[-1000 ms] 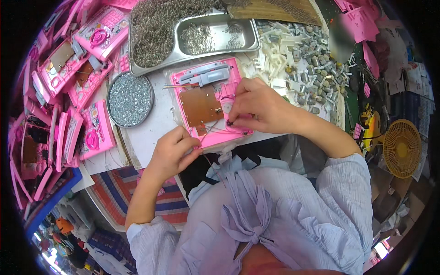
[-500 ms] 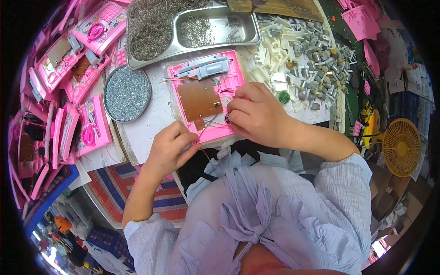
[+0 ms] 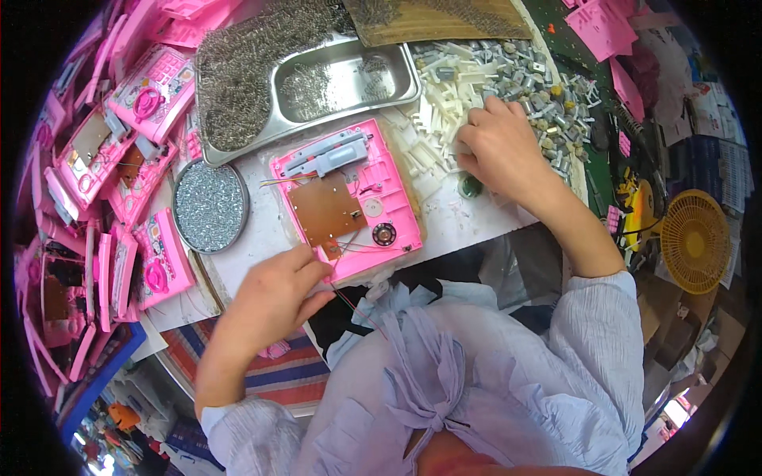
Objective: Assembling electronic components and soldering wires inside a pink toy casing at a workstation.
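A pink plastic toy housing (image 3: 403, 202) lies open-side up before me. It holds a brown circuit board (image 3: 325, 209), a grey plastic piece (image 3: 332, 154), thin wires and a small round black speaker (image 3: 384, 234). My left hand (image 3: 279, 289) is at the housing's near left corner, with thumb and forefinger closed about the edge. Red wires trail below that corner. To the right, my right hand (image 3: 502, 151) reaches over white plastic parts (image 3: 435, 119) and small metal motors (image 3: 533, 75). Its fingers are curled; what lies in them is hidden. A green round piece (image 3: 470, 186) sits below that hand.
A metal tray (image 3: 349, 103) of small springs stands behind the housing, beside a brown board (image 3: 440, 20). Left of the housing is a round dish of screws (image 3: 210, 206). Pink toy housings (image 3: 151, 95) are heaped at far left. A yellow fan (image 3: 696, 242) stands at right.
My right hand has left the speaker in the housing and moved up and right to the pile of parts. The left hand remains by the near left corner. The whole view has shifted slightly.
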Available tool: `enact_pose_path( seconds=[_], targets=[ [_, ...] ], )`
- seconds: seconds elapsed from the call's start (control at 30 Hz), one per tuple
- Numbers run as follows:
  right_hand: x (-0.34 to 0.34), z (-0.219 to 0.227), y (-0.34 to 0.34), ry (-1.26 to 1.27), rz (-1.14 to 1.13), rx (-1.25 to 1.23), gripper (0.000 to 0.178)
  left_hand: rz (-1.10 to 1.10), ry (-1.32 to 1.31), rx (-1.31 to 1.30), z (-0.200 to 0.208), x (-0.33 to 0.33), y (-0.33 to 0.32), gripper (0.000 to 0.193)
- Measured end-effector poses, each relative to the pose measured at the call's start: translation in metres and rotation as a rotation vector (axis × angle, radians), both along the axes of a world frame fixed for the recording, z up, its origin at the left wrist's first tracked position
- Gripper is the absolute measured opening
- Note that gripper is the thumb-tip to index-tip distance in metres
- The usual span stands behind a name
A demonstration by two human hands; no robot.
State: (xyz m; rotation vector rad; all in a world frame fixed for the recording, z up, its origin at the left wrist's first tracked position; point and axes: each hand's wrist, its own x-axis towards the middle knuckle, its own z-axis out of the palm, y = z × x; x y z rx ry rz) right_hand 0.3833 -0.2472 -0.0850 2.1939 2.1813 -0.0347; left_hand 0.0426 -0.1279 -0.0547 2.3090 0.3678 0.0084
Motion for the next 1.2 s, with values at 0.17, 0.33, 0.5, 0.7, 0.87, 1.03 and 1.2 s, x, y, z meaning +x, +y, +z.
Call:
enact_pose_path(
  seconds=[0.17,0.33,0.5,0.7,0.87,1.03,1.2],
  targets=[
    [0.004,0.007,0.011,0.092,0.046,-0.011,0.013,0.050,-0.128,0.259,0.006,0.085,0.073,0.014],
    [0.010,0.031,0.003,0.288,0.029,0.112,0.013,0.210,-0.003,0.409,-0.041,0.183,0.109,0.026],
    [0.013,0.036,-0.018,0.548,-0.115,0.132,0.017,0.193,0.068,0.541,-0.067,0.211,0.114,0.026],
    [0.011,0.031,-0.024,0.865,-0.138,0.230,0.017,0.252,-0.170,0.409,-0.056,0.190,0.115,0.024],
    [0.008,0.036,-0.010,1.252,-0.401,0.041,0.017,0.390,-0.234,0.148,-0.034,0.155,0.107,0.019],
    [0.007,0.005,0.063,1.086,-0.185,0.173,0.022,0.351,-0.300,0.140,-0.040,0.153,0.101,0.021],
    [-0.002,0.014,0.111,0.967,-0.180,0.077,0.036,0.378,-0.429,-0.078,-0.047,0.156,0.105,0.022]
  ],
)
